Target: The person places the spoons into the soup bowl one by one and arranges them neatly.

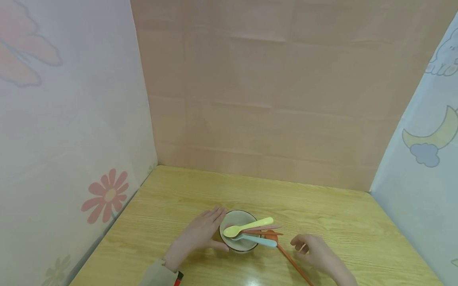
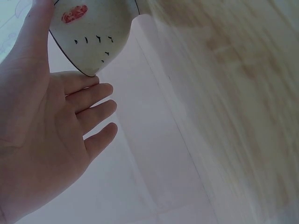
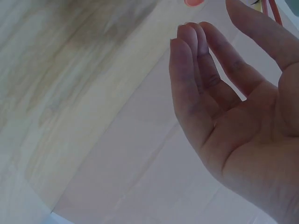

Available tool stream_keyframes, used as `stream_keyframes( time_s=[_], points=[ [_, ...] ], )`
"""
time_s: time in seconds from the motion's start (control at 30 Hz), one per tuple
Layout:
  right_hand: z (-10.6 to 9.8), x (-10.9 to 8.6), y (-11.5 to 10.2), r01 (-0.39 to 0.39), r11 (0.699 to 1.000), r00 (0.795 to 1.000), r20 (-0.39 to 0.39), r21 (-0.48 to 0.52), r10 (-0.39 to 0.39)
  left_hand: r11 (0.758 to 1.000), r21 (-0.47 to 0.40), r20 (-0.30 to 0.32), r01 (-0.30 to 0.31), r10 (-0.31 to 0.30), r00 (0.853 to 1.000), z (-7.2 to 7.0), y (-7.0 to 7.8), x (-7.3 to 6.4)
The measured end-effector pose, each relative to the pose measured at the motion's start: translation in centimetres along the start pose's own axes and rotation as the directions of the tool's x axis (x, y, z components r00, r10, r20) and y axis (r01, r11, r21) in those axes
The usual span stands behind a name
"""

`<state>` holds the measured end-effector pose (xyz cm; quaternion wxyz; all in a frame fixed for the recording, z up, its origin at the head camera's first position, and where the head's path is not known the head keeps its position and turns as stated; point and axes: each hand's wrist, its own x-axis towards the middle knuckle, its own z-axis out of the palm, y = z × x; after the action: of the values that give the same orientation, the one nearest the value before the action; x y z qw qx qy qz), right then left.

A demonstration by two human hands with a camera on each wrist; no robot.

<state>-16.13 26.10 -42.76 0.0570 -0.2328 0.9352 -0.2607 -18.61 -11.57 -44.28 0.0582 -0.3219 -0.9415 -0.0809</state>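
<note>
A pale bowl (image 1: 239, 218) with a dark rim stands near the table's front. Its side, seen in the left wrist view, carries a red patch and small dark marks. In it lean a yellow spoon (image 1: 255, 225), a light blue utensil (image 1: 262, 240), a pink handle (image 1: 270, 227) and a reddish-brown handle (image 1: 270, 233). My left hand (image 1: 202, 230) touches the bowl's left side, fingers extended and thumb apart. Right of the bowl lies a long orange spoon (image 1: 290, 259), its head partly behind the handles. Beside it, my right hand (image 1: 316, 252) hovers with loosely bent fingers, holding nothing.
The wooden table (image 1: 186, 186) meets a tan backdrop (image 1: 264, 99) at the rear. Patterned panels stand at the left (image 1: 71, 131) and right (image 1: 411, 174). A small red and black object (image 1: 178, 279) shows by my left sleeve, mostly cut off.
</note>
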Motion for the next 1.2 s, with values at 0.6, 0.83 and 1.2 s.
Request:
stream_keyframes(
  time_s=[0.6, 0.83, 1.2],
  points=[
    [1.7, -1.1, 0.9, -0.040, 0.991, 0.999, 0.040, 0.127, 0.035, 1.000, -0.016, -0.003, 0.001, -0.001, 1.000, 0.3, -0.1, 0.1],
    [2.2, -1.1, 0.8, -0.088, 0.988, 0.996, 0.030, 0.129, 0.085, 1.000, -0.002, 0.003, 0.002, -0.002, 1.000, 0.1, 0.0, 0.1],
    [2.4, -0.9, 1.1, -0.107, 0.980, 0.993, 0.070, 0.168, 0.097, 1.000, 0.000, 0.010, 0.008, -0.008, 1.000, 0.0, 0.1, 0.0]
  ],
)
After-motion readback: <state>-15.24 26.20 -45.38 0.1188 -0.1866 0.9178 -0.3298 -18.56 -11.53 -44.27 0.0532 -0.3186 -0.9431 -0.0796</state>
